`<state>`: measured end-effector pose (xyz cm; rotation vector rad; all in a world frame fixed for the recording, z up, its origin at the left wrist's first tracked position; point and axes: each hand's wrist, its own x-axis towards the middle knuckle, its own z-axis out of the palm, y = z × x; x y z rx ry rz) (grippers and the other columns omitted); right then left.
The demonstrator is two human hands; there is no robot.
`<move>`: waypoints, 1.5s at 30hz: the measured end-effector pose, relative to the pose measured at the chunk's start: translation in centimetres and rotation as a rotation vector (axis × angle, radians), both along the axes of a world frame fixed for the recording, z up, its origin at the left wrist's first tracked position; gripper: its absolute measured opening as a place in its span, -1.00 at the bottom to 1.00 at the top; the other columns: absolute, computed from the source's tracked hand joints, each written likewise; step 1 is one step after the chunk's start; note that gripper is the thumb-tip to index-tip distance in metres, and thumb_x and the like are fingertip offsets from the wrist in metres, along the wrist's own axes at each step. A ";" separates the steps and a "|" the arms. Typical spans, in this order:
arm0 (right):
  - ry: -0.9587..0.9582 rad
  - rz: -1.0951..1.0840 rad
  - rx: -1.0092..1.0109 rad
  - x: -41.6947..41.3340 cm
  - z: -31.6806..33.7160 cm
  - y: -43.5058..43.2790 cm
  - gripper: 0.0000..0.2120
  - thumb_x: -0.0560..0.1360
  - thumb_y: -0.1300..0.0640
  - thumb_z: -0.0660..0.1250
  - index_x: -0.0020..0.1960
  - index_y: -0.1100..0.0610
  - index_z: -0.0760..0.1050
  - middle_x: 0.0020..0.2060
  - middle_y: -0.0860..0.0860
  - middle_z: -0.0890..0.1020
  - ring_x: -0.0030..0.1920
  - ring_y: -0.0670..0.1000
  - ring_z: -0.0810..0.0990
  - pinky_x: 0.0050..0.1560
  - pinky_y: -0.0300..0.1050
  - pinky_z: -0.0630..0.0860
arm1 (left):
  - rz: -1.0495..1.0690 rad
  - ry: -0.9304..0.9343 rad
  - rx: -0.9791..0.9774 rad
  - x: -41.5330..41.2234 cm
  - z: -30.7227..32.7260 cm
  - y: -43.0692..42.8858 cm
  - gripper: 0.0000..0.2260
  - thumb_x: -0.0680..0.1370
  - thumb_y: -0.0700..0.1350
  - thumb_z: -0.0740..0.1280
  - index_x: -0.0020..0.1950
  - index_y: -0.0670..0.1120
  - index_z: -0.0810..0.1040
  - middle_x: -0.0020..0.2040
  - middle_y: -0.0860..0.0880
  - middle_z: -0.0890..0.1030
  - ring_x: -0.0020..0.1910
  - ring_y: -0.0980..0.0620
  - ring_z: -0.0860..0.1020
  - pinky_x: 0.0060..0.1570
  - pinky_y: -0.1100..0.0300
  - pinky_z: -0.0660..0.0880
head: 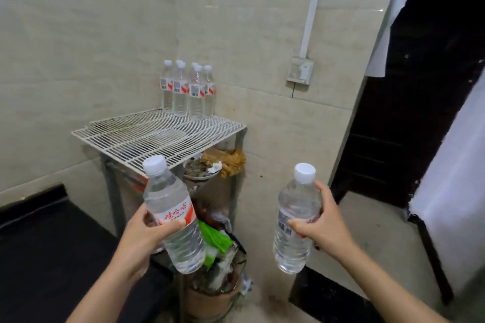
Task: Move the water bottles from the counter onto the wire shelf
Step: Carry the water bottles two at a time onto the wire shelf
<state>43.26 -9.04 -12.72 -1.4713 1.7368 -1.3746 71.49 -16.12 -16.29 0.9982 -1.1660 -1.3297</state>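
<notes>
The carrying step is in hand: two bottles are in the air, short of the shelf. In the lower middle of the frame the left hand has its grip closed round the labelled waist of one water bottle, which leans with its cap toward the upper left. To its right, the right hand grips a second water bottle at the label, nearly upright. The wire shelf sits mid-frame against the tiled wall, with a cluster of bottles standing at its back corner. The dark desk fills the lower left. The next move likely calls for reaching both bottles forward over the shelf's front edge, righting the leaning one, and setting them flat on the wires just beside the cluster without knocking it. The open grid may let a base rock, so a gentle release seems wise.
</notes>
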 end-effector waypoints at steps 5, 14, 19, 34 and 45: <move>-0.025 0.178 -0.069 -2.1 1.9 -8.4 -0.34 0.24 0.35 0.49 0.02 -0.26 0.28 -0.07 -0.22 0.54 -0.17 -0.16 0.61 -0.02 -0.09 0.57 | 0.124 0.077 -0.017 -2.1 3.4 -4.3 -0.40 -0.04 -0.04 0.51 0.00 0.03 0.53 -0.12 0.01 0.70 -0.14 0.03 0.65 -0.24 0.12 0.56; -0.154 0.397 -0.181 0.9 4.5 -23.0 -0.23 0.18 0.38 0.53 0.18 -0.14 0.25 0.06 -0.12 0.53 -0.04 -0.24 0.57 0.04 -0.23 0.54 | 0.337 0.112 -0.161 0.2 7.6 -13.0 -0.25 -0.16 -0.02 0.59 0.01 -0.08 0.54 -0.14 -0.03 0.68 -0.18 0.03 0.65 -0.20 0.11 0.58; -0.144 0.440 -0.244 3.2 8.2 -32.8 -0.22 0.23 0.35 0.50 0.26 -0.12 0.21 0.07 -0.12 0.51 0.05 -0.14 0.54 -0.06 -0.22 0.58 | 0.406 0.111 -0.187 2.0 9.7 -22.6 -0.55 0.14 -0.25 0.51 -0.02 -0.06 0.51 -0.10 -0.04 0.60 -0.13 0.03 0.54 0.01 -0.06 0.39; -0.165 0.595 -0.089 13.4 9.7 -56.9 -0.20 0.26 0.27 0.50 0.28 -0.19 0.15 0.06 -0.07 0.45 0.10 0.04 0.52 0.14 0.10 0.54 | 0.567 -0.003 -0.159 6.3 11.4 -36.8 -0.62 0.18 -0.26 0.52 -0.10 0.00 0.50 -0.14 -0.04 0.62 -0.14 0.01 0.56 -0.25 0.16 0.42; -0.142 0.644 -0.036 20.3 8.5 -66.8 -0.19 0.28 0.25 0.47 0.40 0.03 0.13 0.24 0.11 0.44 0.16 0.10 0.45 0.21 -0.01 0.43 | 0.818 -0.095 -0.063 7.0 12.3 -37.6 -0.65 0.32 -0.33 0.42 0.04 -0.09 0.46 0.02 -0.13 0.58 -0.05 -0.04 0.55 -0.20 0.13 0.45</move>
